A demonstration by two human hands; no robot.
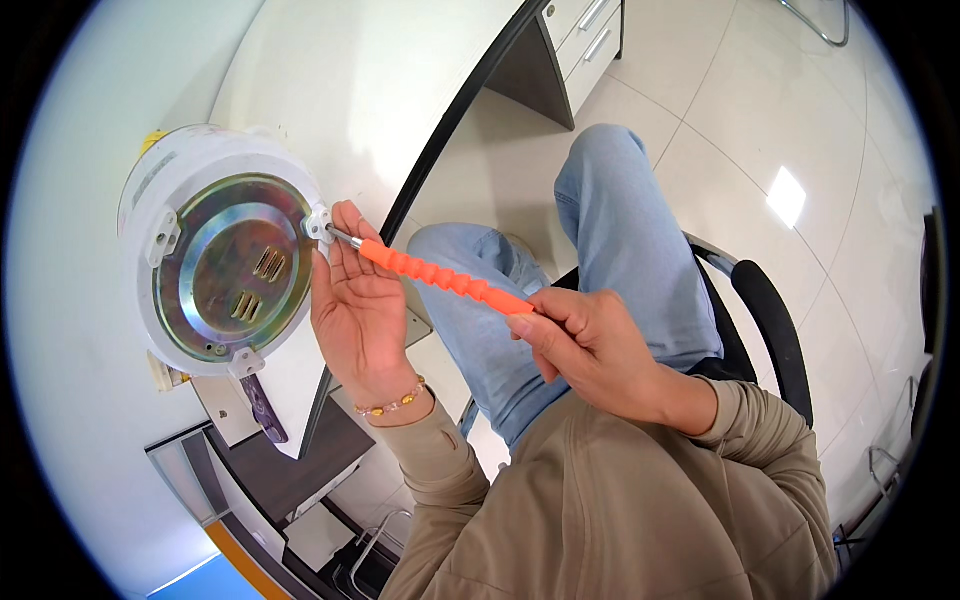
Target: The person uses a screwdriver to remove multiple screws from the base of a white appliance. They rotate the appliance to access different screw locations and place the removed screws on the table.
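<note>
A round white appliance (140,290) lies bottom up at the left, its shiny, rainbow-tinted metal base plate (215,285) facing me. White plastic feet (162,238) sit around the plate's edge. My right hand (590,345) is closed around the end of an orange flexible screwdriver extension shaft (440,275). The shaft's metal tip (342,236) meets the foot on the appliance's right side. My left hand (362,310) is palm up beneath the tip, fingers stretched behind it and thumb by the appliance's rim. Whether the left fingers press on the shaft is hard to tell.
The appliance rests on a white desk (370,80) with a dark edge. A purple-patterned handle (264,410) lies below it. My legs (630,240) are under the work, and a black chair armrest (772,320) stands at the right. A drawer cabinet (580,45) is at the back.
</note>
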